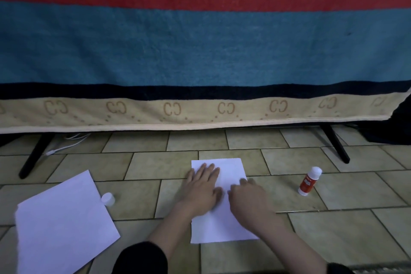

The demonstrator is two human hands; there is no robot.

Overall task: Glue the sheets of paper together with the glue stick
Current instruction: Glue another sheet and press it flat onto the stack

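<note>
A white sheet of paper (231,169) lies on the tiled floor in front of me. My left hand (203,187) rests flat on its left side, fingers spread. My right hand (249,198) presses flat on the sheet's right side, its fingertips blurred. Neither hand holds anything. A second white sheet (64,224) lies tilted at the lower left. The red and white glue stick (309,181) stands upright to the right of the sheet, apart from my hands. Its white cap (108,199) lies by the second sheet's right edge.
A blue blanket (200,51) with a red stripe and a beige border hangs across the back. Black stand legs (34,155) (335,143) reach the floor on both sides. A white cable (66,144) lies at the back left.
</note>
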